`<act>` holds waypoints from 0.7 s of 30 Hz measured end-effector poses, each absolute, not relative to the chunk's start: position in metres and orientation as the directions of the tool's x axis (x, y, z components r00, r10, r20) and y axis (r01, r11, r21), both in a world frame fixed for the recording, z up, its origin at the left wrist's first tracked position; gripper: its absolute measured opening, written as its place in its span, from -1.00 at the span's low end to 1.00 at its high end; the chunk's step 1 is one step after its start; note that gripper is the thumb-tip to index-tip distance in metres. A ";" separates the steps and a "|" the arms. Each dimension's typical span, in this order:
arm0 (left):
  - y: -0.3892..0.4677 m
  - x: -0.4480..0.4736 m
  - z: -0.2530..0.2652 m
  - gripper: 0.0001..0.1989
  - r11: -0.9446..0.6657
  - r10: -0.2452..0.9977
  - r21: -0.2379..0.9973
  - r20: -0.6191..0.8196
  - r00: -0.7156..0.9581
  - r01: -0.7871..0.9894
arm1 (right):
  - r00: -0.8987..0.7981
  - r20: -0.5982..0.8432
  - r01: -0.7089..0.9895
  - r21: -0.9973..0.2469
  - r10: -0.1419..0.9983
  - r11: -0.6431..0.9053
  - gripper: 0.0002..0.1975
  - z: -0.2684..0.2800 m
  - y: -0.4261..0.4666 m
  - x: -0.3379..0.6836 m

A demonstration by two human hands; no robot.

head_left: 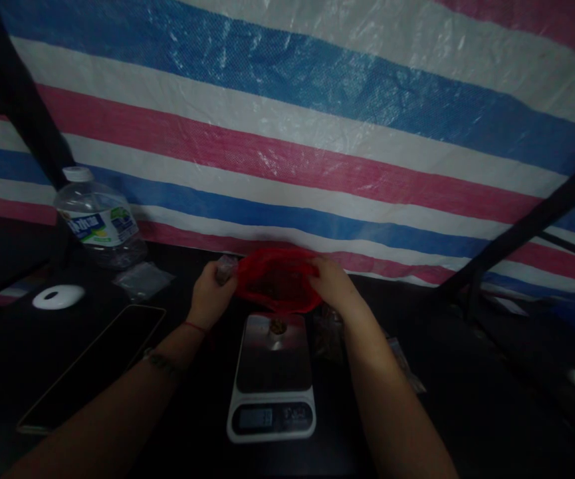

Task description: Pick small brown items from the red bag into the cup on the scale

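A red plastic bag (252,283) stands with its mouth spread behind the scale, dark contents inside it. My right hand (334,286) grips the bag's right rim. At the left rim, my left hand (210,298) is closed on a small clear plastic bag (226,266); whether it also pinches the red bag I cannot tell. In front of both hands sits a white digital scale (273,382) with a lit display, its digits too blurred to read. On the scale's plate rests a small cup (277,330) with brownish bits in it.
Filled clear packets (328,338) lie by my right forearm, with another packet (407,366) beyond it. To the left are a phone (95,366), a white oval object (58,297), clear bags (143,281) and a big plastic bottle (98,223). A striped sheet (287,153) hangs behind.
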State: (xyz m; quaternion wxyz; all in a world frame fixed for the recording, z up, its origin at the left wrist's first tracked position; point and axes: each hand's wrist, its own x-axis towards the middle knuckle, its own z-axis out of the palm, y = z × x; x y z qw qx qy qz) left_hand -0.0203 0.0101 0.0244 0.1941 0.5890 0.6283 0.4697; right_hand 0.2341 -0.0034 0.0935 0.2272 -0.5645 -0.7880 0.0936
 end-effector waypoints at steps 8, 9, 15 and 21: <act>0.006 -0.016 0.022 -0.74 -0.239 0.942 0.796 0.328 -0.064 0.557 | -0.259 0.411 0.805 -0.408 0.874 0.431 -0.74 0.136 -0.047 0.235; 0.006 -0.017 0.022 -0.73 -0.256 0.928 0.792 0.361 -0.088 0.554 | -0.286 0.416 0.764 -0.446 0.863 0.467 -0.74 0.140 -0.056 0.231; -0.002 -0.018 0.028 -0.65 -0.375 0.836 0.742 0.530 -0.145 0.556 | -0.436 0.186 0.696 -0.551 0.881 0.461 -0.43 0.098 -0.076 0.212; -0.009 -0.018 0.034 -0.64 -0.432 0.789 0.695 0.600 -0.132 0.575 | -0.386 0.172 0.713 -0.568 0.907 0.411 -0.54 0.052 -0.079 0.206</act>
